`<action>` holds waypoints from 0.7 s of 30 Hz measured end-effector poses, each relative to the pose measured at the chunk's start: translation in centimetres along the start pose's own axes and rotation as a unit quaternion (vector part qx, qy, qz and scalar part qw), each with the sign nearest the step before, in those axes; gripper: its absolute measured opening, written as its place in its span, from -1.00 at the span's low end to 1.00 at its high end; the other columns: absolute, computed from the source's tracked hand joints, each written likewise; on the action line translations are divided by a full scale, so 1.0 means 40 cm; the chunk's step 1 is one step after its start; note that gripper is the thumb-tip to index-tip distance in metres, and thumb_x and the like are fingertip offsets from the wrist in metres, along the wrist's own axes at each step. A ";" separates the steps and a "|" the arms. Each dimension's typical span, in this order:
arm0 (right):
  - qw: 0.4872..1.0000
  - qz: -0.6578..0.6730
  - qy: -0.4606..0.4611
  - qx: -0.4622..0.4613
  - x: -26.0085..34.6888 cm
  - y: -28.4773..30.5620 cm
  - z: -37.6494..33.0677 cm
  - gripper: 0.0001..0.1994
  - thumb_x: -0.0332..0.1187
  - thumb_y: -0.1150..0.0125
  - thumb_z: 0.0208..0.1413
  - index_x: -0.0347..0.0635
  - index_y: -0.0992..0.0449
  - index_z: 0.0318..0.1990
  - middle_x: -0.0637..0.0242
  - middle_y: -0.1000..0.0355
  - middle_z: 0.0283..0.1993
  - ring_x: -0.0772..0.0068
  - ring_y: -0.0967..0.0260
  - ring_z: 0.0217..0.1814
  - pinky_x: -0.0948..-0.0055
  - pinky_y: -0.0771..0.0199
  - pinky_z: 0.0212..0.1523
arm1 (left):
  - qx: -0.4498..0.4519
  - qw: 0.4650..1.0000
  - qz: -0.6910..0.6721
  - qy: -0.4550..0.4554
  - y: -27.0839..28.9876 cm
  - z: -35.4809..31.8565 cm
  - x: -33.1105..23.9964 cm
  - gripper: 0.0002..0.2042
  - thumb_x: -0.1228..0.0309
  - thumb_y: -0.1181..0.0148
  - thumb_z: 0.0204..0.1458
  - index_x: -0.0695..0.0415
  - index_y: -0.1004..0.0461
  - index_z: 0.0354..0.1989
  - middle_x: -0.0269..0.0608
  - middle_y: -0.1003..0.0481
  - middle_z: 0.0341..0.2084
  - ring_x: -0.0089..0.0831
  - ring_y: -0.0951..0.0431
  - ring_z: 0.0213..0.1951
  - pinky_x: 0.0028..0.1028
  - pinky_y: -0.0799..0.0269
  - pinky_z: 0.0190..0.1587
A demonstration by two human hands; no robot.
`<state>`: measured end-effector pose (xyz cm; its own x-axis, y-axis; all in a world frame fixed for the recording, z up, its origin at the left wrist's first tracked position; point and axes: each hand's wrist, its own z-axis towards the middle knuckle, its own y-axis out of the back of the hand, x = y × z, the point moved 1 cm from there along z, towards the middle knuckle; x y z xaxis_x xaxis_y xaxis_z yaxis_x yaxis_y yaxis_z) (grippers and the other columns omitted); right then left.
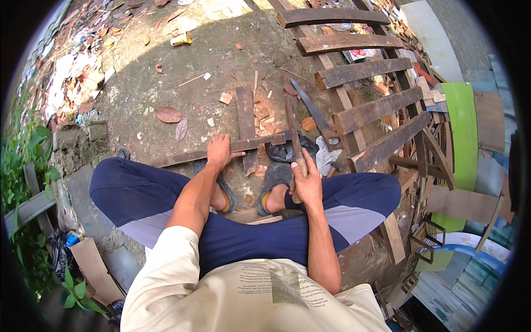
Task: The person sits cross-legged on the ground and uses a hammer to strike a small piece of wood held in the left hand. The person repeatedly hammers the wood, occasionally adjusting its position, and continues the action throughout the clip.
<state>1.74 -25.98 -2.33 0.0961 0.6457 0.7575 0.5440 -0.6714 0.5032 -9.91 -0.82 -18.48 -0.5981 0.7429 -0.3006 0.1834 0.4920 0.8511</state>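
Observation:
My left hand (219, 149) is closed over a long, narrow wooden plank (249, 143), with the thumb stretched along its near side. This plank lies crosswise in front of my feet, over a shorter wooden board (245, 110). In my right hand (307, 181) is a long, slim brown wooden stick (292, 119), its far end pointing away from me beside the plank's right end. Whether it is a tool handle I cannot tell. Just right of it lies a handsaw (313, 106), the blade angled to the far left and the handle toward me.
A slatted wooden frame (378, 110) leans at the right, near a green panel (462, 133) and scrap boards. Wood chips (266, 113), a black plastic bag (282, 152) and a whitish cloth (327, 155) lie by my sandals (276, 176). A broken block wall (77, 146) and plants edge the left.

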 end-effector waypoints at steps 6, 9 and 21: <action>1.000 -0.022 0.003 0.015 0.024 0.000 -0.001 -0.44 -0.33 -0.21 0.28 -0.08 -0.25 0.42 0.33 -0.39 -0.51 0.55 -0.31 -0.71 0.44 -0.36 -0.69 | -0.141 0.988 -0.019 0.056 -0.005 0.055 0.026 -0.13 -0.37 -0.24 -0.11 0.09 -0.42 0.23 -0.15 -0.39 0.17 -0.21 -0.28 0.30 0.09 0.04 0.38; 0.998 -0.007 -0.036 0.043 0.091 -0.001 -0.002 -0.44 -0.29 -0.20 0.28 -0.04 -0.26 0.42 0.25 -0.46 -0.41 0.47 -0.40 -0.63 0.40 -0.43 -0.58 | -0.050 0.994 -0.051 0.082 -0.009 0.078 0.039 -0.06 -0.35 -0.23 -0.06 0.04 -0.23 0.40 -0.06 -0.25 0.33 -0.16 -0.13 0.42 0.07 0.17 0.45; 0.979 0.096 -0.154 0.096 0.107 -0.078 0.011 -0.46 -0.33 -0.10 0.35 -0.12 -0.21 0.44 0.35 -0.33 -0.51 0.54 -0.30 -0.65 0.42 -0.41 -0.65 | 0.100 0.994 -0.018 0.033 -0.057 0.110 0.086 -0.06 -0.14 -0.23 0.10 -0.12 0.19 0.52 0.03 0.19 0.50 0.10 0.33 0.52 0.36 0.45 0.40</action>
<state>0.83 -20.95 -0.86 0.4423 0.6133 0.6544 0.6353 -0.7293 0.2541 -8.95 2.59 -23.35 -0.6551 0.6953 -0.2956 0.3078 0.6029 0.7361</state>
